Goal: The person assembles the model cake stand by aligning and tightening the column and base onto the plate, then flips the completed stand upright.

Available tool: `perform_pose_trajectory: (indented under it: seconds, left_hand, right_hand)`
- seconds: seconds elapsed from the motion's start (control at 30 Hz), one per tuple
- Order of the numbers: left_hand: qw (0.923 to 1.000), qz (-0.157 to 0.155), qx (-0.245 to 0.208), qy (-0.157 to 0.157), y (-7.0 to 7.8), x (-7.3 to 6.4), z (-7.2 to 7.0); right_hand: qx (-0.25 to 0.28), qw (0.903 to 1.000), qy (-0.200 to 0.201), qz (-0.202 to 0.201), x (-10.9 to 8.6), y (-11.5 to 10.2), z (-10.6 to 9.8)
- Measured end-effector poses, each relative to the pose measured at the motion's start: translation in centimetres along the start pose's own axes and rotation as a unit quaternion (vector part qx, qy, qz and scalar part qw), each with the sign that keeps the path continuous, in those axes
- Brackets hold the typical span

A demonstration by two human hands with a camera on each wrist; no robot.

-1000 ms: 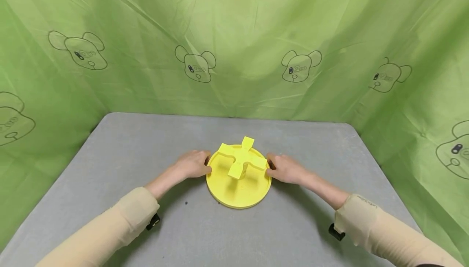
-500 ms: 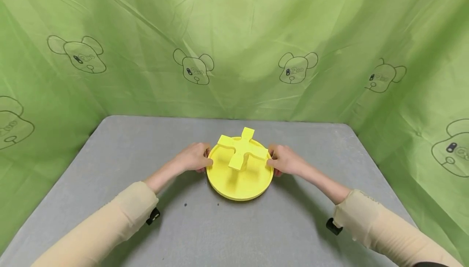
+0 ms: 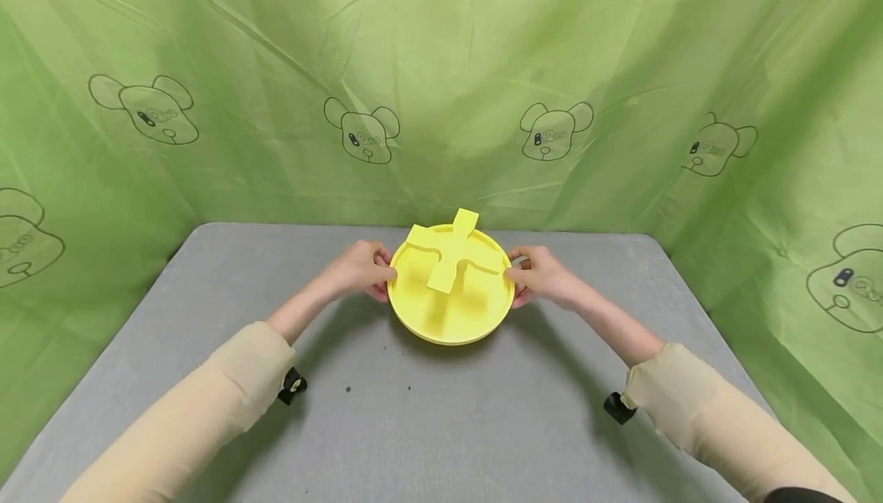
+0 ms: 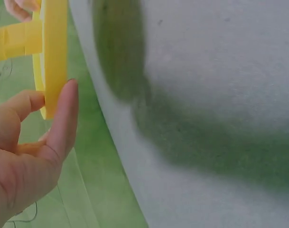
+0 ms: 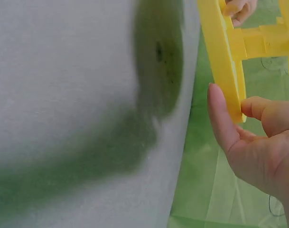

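Observation:
A yellow round tray (image 3: 483, 310) with a raised rim carries a four-armed yellow cross (image 3: 451, 248) on a short central post (image 5: 258, 42). My left hand (image 3: 360, 267) pinches the left side of its rim, thumb on top and fingers beneath. At the right side, my right hand (image 3: 541, 276) pinches the rim the same way. Both wrist views show the tray wall (image 4: 55, 61) held level above the table, its shadow lying apart below it. The far undersides of the fingers are hidden in the head view.
A grey table (image 3: 441, 426) lies under the arms, with a few small dark specks on it. Green curtain (image 3: 455, 43) with bear-head line drawings encloses the back and both sides. A small black device (image 3: 619, 408) hangs at each sleeve cuff.
Both hands have raised the yellow tray off the table and moved it up the head view, away from the body. The grip on both sides has stayed.

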State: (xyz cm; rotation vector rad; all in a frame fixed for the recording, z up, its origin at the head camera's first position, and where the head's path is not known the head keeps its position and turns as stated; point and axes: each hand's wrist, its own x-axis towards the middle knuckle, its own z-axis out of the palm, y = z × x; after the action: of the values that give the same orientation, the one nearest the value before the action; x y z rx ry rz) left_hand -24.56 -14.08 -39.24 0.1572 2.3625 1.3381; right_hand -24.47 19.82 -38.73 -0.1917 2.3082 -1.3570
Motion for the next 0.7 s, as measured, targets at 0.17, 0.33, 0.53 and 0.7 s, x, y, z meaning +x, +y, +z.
perform_pose_trajectory:
  seconds: [0.17, 0.33, 0.53, 0.7]
  left_hand:
    - [0.9981, 0.019, -0.058, -0.01, -0.1, 0.6, -0.9]
    - [0.9936, 0.033, -0.105, -0.024, -0.4, 1.1, -1.6]
    - [0.9916, 0.037, -0.123, -0.011, -0.4, 1.4, -2.0]
    - [0.9905, 0.053, -0.127, 0.009, 0.1, 1.5, -2.2]
  right_hand:
    - [0.044, 0.9988, -0.004, -0.024, 0.8, 0.0, -0.8]
    - [0.058, 0.9975, 0.006, -0.04, 1.2, -0.1, -1.1]
    - [0.059, 0.9952, 0.036, -0.07, 1.2, -0.5, -1.3]
    - [0.058, 0.9908, 0.06, -0.107, 1.2, -0.7, -1.5]
